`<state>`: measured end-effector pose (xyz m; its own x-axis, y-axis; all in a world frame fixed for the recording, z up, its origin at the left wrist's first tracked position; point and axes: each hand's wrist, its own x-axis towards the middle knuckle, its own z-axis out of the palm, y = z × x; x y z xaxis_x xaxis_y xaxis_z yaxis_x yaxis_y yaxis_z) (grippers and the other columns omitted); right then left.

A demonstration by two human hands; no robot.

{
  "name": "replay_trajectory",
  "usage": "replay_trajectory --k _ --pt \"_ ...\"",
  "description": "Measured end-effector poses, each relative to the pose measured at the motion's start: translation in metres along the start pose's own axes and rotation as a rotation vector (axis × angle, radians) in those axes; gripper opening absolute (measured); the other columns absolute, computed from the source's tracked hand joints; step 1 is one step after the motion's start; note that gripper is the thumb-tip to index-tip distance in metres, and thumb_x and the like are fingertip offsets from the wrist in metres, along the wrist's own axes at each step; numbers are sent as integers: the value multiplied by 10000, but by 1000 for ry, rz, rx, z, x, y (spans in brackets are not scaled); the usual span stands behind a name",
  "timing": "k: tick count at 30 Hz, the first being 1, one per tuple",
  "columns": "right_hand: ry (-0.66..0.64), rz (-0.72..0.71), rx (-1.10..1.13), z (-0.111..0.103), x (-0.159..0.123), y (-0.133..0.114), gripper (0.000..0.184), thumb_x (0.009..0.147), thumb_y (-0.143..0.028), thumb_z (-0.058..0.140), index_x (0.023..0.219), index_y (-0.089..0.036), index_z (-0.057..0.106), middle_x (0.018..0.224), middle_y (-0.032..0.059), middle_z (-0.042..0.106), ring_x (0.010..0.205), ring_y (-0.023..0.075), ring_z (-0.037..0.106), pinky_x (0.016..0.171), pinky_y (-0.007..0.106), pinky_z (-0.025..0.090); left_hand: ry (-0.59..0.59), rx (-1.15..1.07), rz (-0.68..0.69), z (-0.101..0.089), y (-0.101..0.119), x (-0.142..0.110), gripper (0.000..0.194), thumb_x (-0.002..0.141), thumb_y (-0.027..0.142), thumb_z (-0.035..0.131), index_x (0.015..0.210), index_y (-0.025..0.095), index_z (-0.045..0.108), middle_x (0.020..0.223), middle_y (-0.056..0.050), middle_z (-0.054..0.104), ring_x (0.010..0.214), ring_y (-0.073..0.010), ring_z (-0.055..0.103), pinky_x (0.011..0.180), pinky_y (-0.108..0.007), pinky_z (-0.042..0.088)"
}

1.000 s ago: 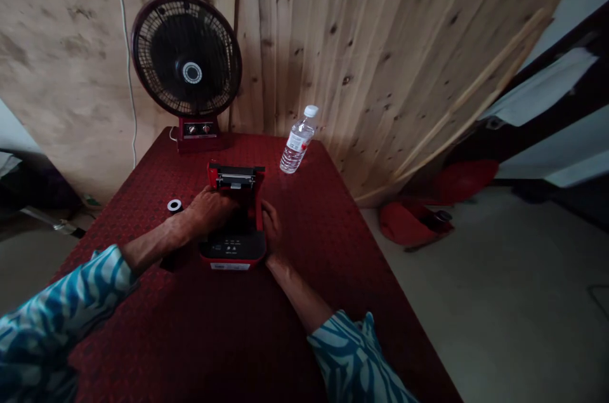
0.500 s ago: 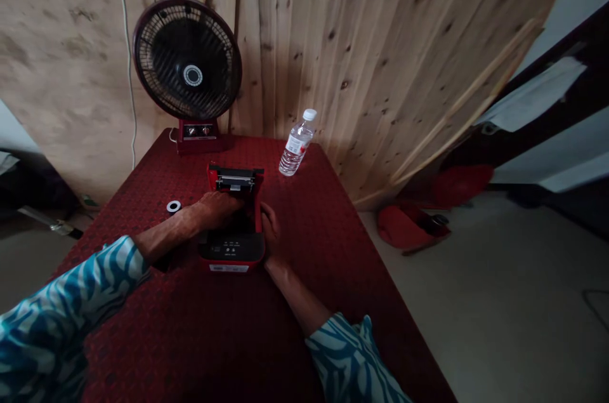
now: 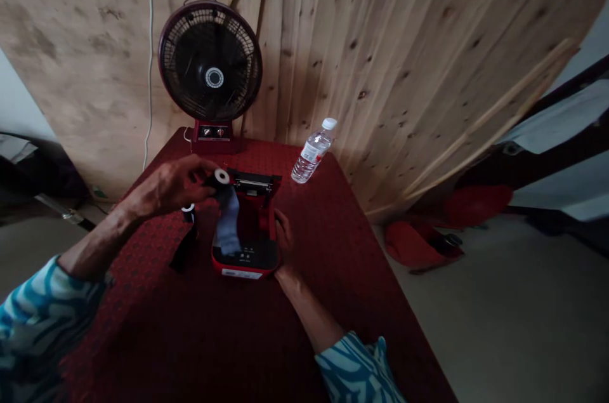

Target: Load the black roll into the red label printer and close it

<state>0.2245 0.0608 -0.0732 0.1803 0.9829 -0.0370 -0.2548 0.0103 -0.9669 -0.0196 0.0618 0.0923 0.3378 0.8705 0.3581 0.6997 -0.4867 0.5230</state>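
Observation:
In the head view my left hand is closed on a ribbon roll, dark with a white core, held up over the left side of the printer. A loose bluish strip hangs from the roll down onto the printer's front. The small red and black printer stands on the table with its lid raised and its red inside bare. Against its right side my right hand is wrapped, steadying it; some of its fingers are hidden. A second small roll with a white end lies left of the printer.
A dark piece lies left of the printer on the red-covered table. Behind stand a fan and a water bottle, near the wooden wall. A red object sits on the floor at right.
My left hand has come up and left out of the printer, bringing out the ribbon roll with its strip trailing. My right hand stays at the printer's side. The whole view has shifted slightly.

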Motion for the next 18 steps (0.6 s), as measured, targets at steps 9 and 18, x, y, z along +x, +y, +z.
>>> replay_trajectory --k 9,18 --pt "0 -32 -18 -6 1 4 425 775 -483 593 1111 -232 661 1187 53 701 1122 239 608 956 401 462 90 -33 -343 39 -100 23 392 714 295 605 1090 184 625 1035 -45 708 906 -214 659 836 -314 505" --pt "-28 -28 -32 -10 -1 4 403 798 -484 584 1120 -252 655 1200 43 695 1128 236 615 948 392 475 48 -112 -420 70 -139 20 363 640 278 660 995 204 665 994 -56 746 937 -250 690 833 -327 530"
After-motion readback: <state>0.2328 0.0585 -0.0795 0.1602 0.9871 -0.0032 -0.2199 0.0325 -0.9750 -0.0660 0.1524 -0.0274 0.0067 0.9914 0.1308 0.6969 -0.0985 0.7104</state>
